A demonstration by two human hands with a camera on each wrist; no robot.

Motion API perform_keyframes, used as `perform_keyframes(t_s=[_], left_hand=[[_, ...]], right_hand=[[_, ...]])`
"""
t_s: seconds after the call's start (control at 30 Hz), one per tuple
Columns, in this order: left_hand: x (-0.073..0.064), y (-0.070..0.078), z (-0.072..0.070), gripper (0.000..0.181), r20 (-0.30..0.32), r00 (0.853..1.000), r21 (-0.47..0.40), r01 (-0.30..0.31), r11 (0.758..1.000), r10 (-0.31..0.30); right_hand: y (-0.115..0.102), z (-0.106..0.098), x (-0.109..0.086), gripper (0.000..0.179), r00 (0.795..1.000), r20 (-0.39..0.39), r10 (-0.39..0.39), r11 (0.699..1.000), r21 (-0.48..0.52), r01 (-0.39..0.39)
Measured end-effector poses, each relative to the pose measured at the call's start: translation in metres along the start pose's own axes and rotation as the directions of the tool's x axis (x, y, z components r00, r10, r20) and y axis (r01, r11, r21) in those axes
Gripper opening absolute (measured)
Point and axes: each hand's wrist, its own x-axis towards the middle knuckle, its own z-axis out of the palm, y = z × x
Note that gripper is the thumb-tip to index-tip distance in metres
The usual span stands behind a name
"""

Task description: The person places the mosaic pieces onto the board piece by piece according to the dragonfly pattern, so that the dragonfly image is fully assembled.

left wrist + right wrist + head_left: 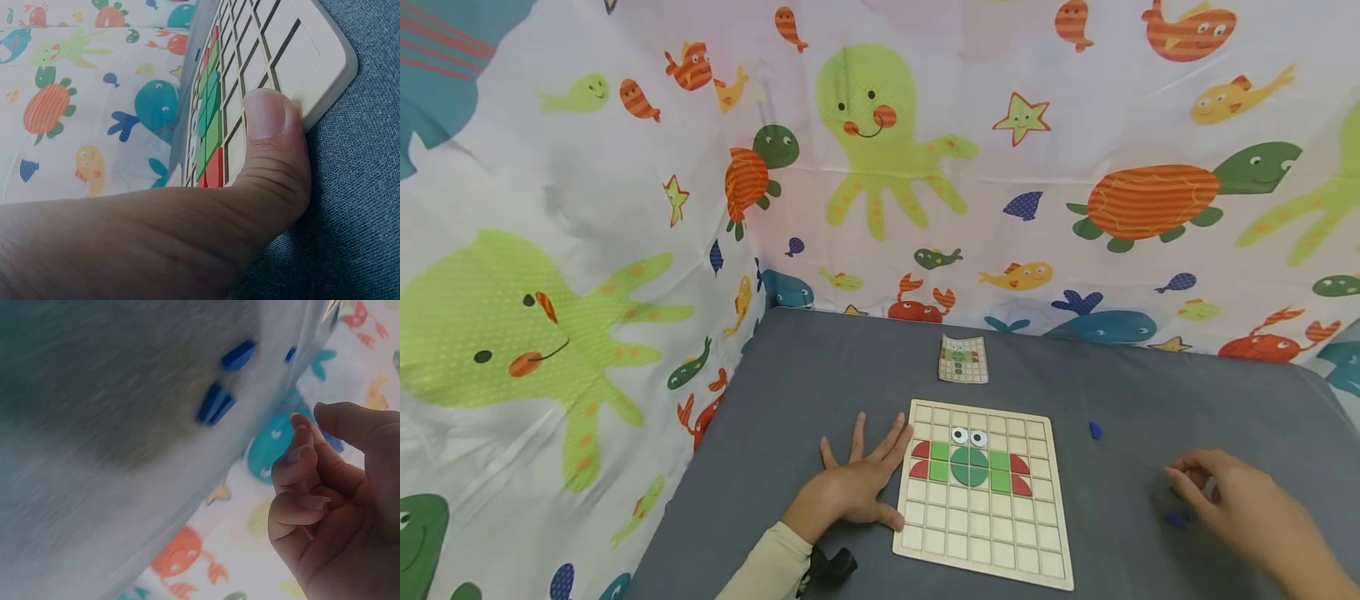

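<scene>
A square wooden grid board lies on the grey tabletop, bearing red, light green and dark green tiles and two eye tiles. My left hand is spread flat at its left edge, the thumb resting on the rim. To the right, my right hand hovers over several small blue pieces, its fingers loosely bent. A gap shows between thumb and index finger in the right wrist view, and I see no piece held there. One blue piece lies apart, nearer the board.
Behind the board, a small patterned card shows a tile picture on a grid. Sea-animal printed cloth hangs at the back and left of the table. A black strap device sits by my left wrist.
</scene>
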Motion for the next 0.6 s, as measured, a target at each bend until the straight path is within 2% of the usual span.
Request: perform_keyframes(t_s=[0.1,0.3,0.47,0.6], left_hand=[[0.002,-0.005,0.004,0.131,-0.001,1.000,-0.019,-0.022,1.000,0.022],[0.005,-0.010,0.006,0.131,0.006,0.999,-0.048,-0.034,0.998,0.034],[0.004,-0.008,0.004,0.131,-0.004,0.999,-0.042,-0.038,0.998,0.038],[0.001,-0.002,0.000,0.128,0.010,1.000,-0.035,-0.027,0.999,0.027]], right_hand=[[0.013,0.001,-0.007,0.024,0.999,0.012,0.041,0.999,-0.012,-0.040],[0.032,0.008,-0.020,0.029,0.990,0.099,0.100,0.995,-0.012,-0.100],[0.038,0.017,-0.028,0.041,0.989,0.100,0.113,0.994,-0.021,-0.111],[0.038,0.023,-0.031,0.044,0.989,0.093,0.114,0.993,-0.031,-0.111]])
